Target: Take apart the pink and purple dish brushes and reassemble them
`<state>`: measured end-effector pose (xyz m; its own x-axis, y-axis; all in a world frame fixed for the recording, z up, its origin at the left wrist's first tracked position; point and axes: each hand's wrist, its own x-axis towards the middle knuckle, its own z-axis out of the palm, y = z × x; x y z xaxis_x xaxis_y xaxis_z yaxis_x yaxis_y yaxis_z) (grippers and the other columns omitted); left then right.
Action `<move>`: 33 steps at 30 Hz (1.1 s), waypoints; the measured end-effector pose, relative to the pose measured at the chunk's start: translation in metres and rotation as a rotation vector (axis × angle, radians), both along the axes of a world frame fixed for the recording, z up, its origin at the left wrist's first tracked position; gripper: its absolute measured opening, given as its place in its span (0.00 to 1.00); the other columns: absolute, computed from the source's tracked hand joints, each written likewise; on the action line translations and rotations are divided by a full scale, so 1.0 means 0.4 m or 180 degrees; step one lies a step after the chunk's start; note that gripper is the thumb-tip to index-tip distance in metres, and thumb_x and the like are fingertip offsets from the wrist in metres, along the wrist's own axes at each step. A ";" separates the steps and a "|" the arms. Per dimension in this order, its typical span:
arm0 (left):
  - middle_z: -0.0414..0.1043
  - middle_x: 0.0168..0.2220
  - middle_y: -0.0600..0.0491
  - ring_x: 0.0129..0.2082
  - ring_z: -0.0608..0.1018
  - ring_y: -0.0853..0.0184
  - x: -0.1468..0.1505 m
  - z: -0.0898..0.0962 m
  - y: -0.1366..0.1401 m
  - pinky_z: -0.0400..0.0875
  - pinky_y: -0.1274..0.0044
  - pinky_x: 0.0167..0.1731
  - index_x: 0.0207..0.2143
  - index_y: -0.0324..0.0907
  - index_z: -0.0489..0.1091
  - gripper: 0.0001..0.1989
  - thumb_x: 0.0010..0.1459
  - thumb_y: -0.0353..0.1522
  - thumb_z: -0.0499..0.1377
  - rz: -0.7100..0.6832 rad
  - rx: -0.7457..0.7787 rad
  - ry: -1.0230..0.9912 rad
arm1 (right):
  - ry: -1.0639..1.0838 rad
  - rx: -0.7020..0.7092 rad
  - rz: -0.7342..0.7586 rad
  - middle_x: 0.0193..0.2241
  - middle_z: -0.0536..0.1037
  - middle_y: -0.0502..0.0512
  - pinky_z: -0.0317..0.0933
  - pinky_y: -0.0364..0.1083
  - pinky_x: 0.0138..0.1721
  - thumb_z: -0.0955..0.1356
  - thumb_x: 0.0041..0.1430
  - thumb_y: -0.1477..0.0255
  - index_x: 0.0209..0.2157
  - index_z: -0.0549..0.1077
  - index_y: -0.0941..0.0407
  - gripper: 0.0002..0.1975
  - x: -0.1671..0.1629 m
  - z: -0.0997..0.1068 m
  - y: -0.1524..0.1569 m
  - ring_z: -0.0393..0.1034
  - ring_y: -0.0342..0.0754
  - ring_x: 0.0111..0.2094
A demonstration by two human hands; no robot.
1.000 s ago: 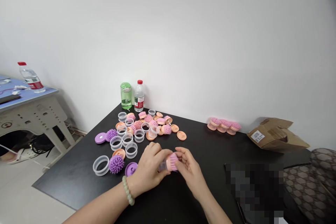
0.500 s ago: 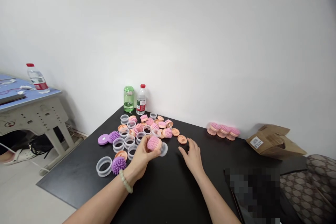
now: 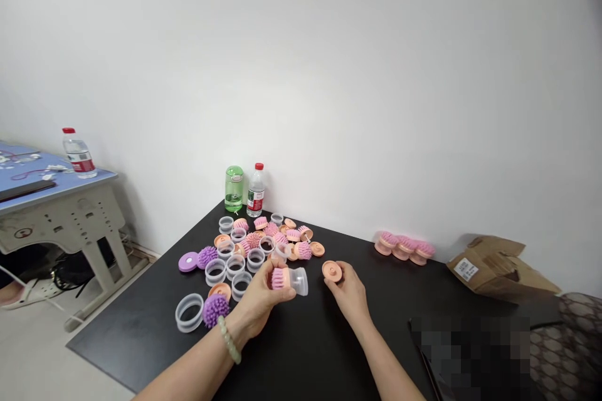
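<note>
My left hand (image 3: 261,298) is closed around a pink bristle brush head (image 3: 280,279), turned on its side with its bristles to the left. A clear plastic ring (image 3: 298,281) sits on the right end of that brush head. In my right hand (image 3: 350,296), thumb and fingers pinch a round peach cap (image 3: 332,271), its inner face with a small central post toward me. The two pieces are apart, a short gap between them. Left of my hands lie loose clear rings (image 3: 190,312), pink brush heads (image 3: 303,250), peach caps (image 3: 317,249) and a purple brush head (image 3: 216,311).
Three pink brushes (image 3: 404,247) stand in a row by the wall. At right are an open cardboard box (image 3: 498,269) and a patterned mesh chair (image 3: 559,344). A green bottle (image 3: 234,189) and a water bottle (image 3: 256,191) stand at the table's back corner. A blue desk (image 3: 51,178) is at left.
My right hand has picked the peach cap up off the table. My left hand has turned the brush head sideways, so the clear ring now faces right. The view has shifted slightly.
</note>
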<state>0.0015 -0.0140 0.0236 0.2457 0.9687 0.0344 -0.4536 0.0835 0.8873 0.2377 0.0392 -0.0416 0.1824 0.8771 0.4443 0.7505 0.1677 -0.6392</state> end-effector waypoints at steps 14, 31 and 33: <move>0.68 0.34 0.56 0.33 0.68 0.68 0.020 -0.031 -0.003 0.60 0.78 0.33 0.38 0.42 0.69 0.28 0.35 0.36 0.77 -0.0165 0.0422 0.0764 | 0.0452 0.0256 0.1204 0.48 0.77 0.58 0.73 0.49 0.38 0.67 0.48 0.80 0.51 0.74 0.51 0.26 -0.096 0.099 -0.196 0.74 0.54 0.43; 0.69 0.32 0.57 0.33 0.70 0.68 0.017 -0.003 -0.019 0.62 0.77 0.34 0.36 0.41 0.70 0.26 0.36 0.36 0.77 -0.0289 0.0150 0.0570 | 0.0774 0.0329 0.1471 0.47 0.80 0.57 0.76 0.51 0.42 0.75 0.54 0.69 0.51 0.78 0.49 0.21 -0.077 0.108 -0.199 0.79 0.53 0.38; 0.70 0.32 0.56 0.33 0.70 0.68 0.019 -0.004 -0.021 0.63 0.77 0.35 0.36 0.41 0.70 0.25 0.37 0.36 0.76 -0.0317 0.0097 0.0504 | 0.0698 0.0398 0.1502 0.47 0.80 0.58 0.75 0.51 0.42 0.75 0.55 0.67 0.52 0.78 0.49 0.21 -0.077 0.108 -0.199 0.79 0.52 0.38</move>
<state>0.0089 -0.0224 0.0222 0.3450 0.9384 0.0166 -0.2990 0.0931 0.9497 0.2070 -0.0404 0.0016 -0.1187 0.8291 0.5464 0.4261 0.5396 -0.7262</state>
